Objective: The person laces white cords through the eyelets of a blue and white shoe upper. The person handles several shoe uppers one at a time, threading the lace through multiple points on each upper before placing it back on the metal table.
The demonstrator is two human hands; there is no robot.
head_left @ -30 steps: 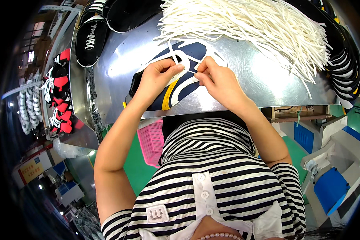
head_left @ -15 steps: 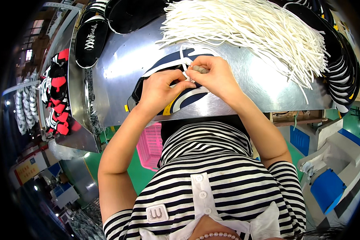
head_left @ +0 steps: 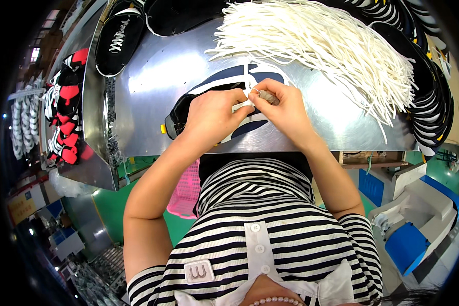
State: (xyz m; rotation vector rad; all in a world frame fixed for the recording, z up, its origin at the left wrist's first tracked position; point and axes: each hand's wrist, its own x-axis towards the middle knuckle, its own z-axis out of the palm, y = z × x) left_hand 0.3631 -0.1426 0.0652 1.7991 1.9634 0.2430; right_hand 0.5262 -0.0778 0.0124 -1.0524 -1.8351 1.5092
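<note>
A dark navy shoe upper (head_left: 233,72) with white stripes lies on the metal worktop in front of me, its black heel end toward the left. A white shoelace (head_left: 247,73) runs across its opening. My left hand (head_left: 217,111) is closed at the near edge of the opening, thumb and index finger pinching the upper beside the lace. Opposite it, the fingertips of my right hand (head_left: 286,104) pinch at the lace. A beige wrapped piece (head_left: 268,97) shows at my right fingers; whether it is finger tape or a tool's handle I cannot tell.
A big pile of loose white laces (head_left: 316,46) spreads over the back right of the worktop (head_left: 148,109). Stacked black-and-white uppers (head_left: 433,115) line the right edge. One laced black shoe upper (head_left: 118,43) lies back left. Below stands a pink basket (head_left: 184,191).
The upper and both hands sit slightly farther right and lower in view. The lace, bent over in a loop before, now lies straighter across the upper. Both hands keep pinching.
</note>
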